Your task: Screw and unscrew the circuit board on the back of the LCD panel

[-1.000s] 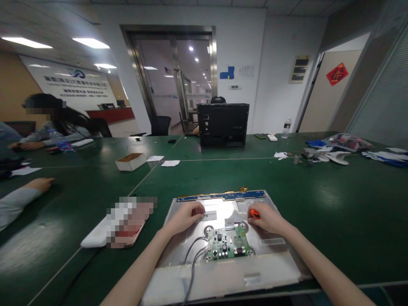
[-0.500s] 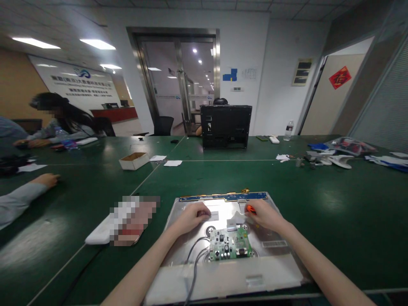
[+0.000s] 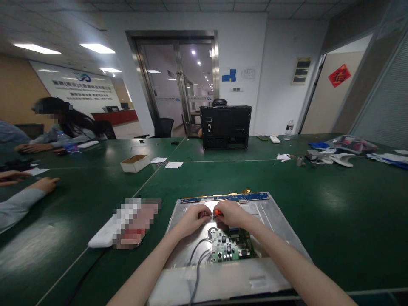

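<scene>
A flat metal-backed display panel (image 3: 280,227) lies face down before me. A green circuit board (image 3: 223,244) sits on its middle, with grey cables (image 3: 198,270) running off toward me. Along the far edge runs a narrow blue circuit strip (image 3: 259,196). My left hand (image 3: 194,217) is closed in a pinch over the panel, left of centre; what its fingertips hold is too small to tell. Close beside it, my right hand (image 3: 234,213) is closed around an orange object (image 3: 218,212), mostly hidden by the fingers, with its kind unclear. The fingertips of both hands nearly meet.
Left of the panel lie a white object (image 3: 102,236) and a pinkish phone-like slab (image 3: 145,225), both partly blurred out. Farther off are an open carton (image 3: 135,163), a black monitor (image 3: 226,127) and a bottle (image 3: 288,129). A co-worker's arm (image 3: 28,197) rests at left.
My right hand has moved left across the panel with the orange object, up to my left hand. My left hand has barely moved. Another co-worker's hand now shows at far left.
</scene>
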`<state>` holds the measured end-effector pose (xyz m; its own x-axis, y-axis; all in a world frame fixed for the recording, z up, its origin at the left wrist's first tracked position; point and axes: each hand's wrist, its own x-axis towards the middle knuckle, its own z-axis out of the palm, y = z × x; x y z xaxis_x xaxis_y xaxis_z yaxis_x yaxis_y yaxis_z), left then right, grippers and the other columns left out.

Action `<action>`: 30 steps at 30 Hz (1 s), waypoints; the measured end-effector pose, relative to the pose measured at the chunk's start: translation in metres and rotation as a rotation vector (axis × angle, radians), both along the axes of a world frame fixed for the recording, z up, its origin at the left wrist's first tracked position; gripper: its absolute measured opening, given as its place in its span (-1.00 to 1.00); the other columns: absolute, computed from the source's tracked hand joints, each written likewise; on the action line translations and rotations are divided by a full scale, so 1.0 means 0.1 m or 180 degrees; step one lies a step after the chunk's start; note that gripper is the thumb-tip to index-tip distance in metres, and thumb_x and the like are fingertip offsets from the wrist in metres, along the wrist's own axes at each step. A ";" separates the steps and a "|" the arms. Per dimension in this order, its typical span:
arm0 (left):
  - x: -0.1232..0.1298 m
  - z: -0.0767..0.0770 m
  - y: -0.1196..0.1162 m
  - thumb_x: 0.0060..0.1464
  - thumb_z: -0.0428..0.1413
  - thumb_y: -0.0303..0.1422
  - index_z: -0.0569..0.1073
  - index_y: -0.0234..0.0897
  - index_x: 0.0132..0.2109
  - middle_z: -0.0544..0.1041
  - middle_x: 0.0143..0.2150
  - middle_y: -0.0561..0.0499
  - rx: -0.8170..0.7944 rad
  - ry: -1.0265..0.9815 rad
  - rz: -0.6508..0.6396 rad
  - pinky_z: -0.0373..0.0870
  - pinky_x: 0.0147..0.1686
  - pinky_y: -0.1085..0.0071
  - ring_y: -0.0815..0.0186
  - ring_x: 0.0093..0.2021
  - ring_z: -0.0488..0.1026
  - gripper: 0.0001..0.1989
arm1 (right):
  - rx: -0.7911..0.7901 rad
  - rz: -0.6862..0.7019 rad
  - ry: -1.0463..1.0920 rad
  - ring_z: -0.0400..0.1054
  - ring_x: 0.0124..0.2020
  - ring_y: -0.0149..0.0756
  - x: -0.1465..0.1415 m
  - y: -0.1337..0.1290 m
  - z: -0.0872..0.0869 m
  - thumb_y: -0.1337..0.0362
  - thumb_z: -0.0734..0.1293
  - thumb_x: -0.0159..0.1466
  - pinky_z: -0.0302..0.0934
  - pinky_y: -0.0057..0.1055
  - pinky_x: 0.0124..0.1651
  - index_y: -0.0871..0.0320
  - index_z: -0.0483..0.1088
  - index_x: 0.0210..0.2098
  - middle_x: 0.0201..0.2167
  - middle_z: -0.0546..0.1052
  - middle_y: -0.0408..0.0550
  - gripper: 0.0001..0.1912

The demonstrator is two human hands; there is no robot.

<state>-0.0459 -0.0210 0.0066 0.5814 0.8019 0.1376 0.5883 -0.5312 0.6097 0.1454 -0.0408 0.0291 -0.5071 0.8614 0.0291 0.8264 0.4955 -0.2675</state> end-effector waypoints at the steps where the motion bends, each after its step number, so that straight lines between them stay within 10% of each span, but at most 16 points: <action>1: 0.00 0.01 0.00 -0.01 0.10 -0.46 0.49 -0.30 -0.31 0.49 -0.38 0.03 -0.0021 -0.0005 0.0038 0.26 -0.36 0.45 0.29 -0.36 0.39 -0.91 | 0.0020 -0.0008 0.0007 0.41 -0.15 -0.22 0.05 -0.02 0.01 0.35 0.32 0.18 0.16 -0.42 -0.18 0.14 0.49 -0.20 -0.21 0.56 0.01 -0.80; 15: -0.20 0.29 -0.58 0.05 0.10 -0.50 0.45 -0.23 -0.15 0.47 -0.16 -0.02 0.0326 0.0375 -0.0474 0.31 -0.10 0.30 0.20 -0.11 0.39 -0.80 | 0.0532 0.0096 -0.0750 0.45 -0.33 -0.23 0.91 -1.03 -0.14 0.49 0.22 0.20 0.22 -0.39 -0.41 0.14 0.31 0.07 -0.04 0.47 0.07 -0.56; 22: -0.16 0.16 -0.60 0.08 0.08 -0.53 0.43 -0.20 -0.09 0.46 -0.11 -0.04 0.0457 0.0520 -0.0665 0.31 -0.08 0.29 0.17 -0.06 0.37 -0.75 | 0.1135 0.0770 -0.0841 0.44 -0.42 -0.36 0.91 -1.02 -0.23 0.48 0.17 0.26 0.12 -0.49 -0.52 0.15 0.32 0.01 -0.08 0.52 0.05 -0.65; 30: -0.13 0.12 -0.55 0.20 0.01 -0.38 0.46 -0.23 -0.13 0.50 -0.17 -0.04 0.0376 0.0078 -0.0718 0.32 -0.13 0.35 0.24 -0.15 0.41 -0.84 | 0.0391 -0.0058 0.0191 0.42 -0.37 -0.30 0.85 -0.87 -0.10 0.37 0.22 0.25 0.14 -0.43 -0.34 0.12 0.46 -0.19 -0.35 0.58 -0.06 -0.79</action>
<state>-0.0588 -0.0764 0.0187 0.7482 0.6306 0.2064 0.4606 -0.7175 0.5225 0.2307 -0.1282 0.0192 -0.4855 0.8586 0.1647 0.8199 0.5125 -0.2550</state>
